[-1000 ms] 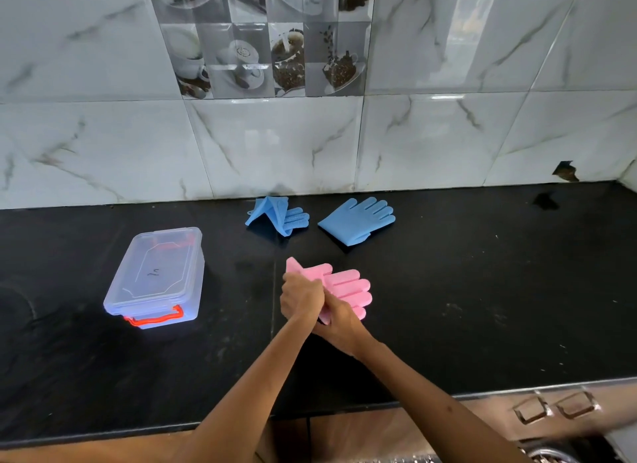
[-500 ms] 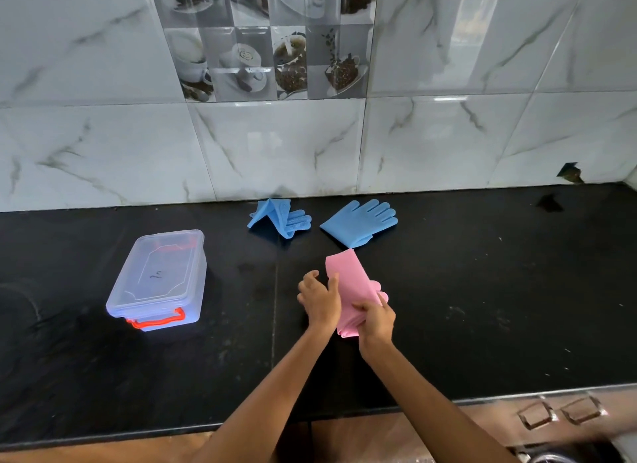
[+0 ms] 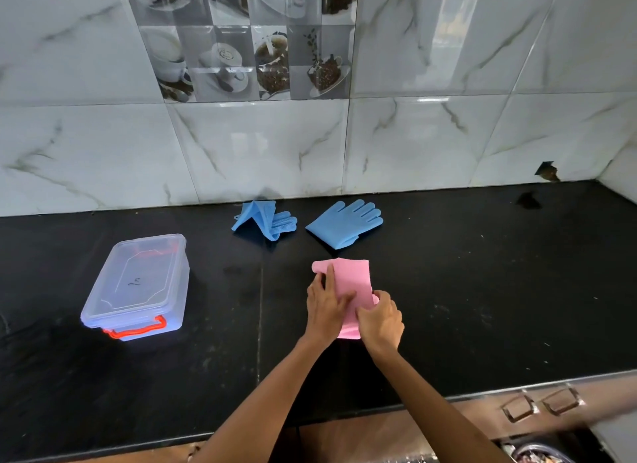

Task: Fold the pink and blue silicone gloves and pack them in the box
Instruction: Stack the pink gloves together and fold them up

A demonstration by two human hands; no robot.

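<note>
- The pink glove (image 3: 351, 283) lies on the black desk (image 3: 482, 290) directly in front of the person, cuff end doubled over, probably so the fold can be pressed flat.
- The left hand (image 3: 325, 307) lies flat on the pink glove with fingers spread, pinning it; the right hand (image 3: 381, 319) pinches its near edge.
- One blue glove (image 3: 263, 219) sits folded near the wall, the other blue glove (image 3: 344, 223) flat beside it, apparently awaiting its turn.
- The box (image 3: 138, 286) stands well to the left with its lid shut, so nothing looks packed.
</note>
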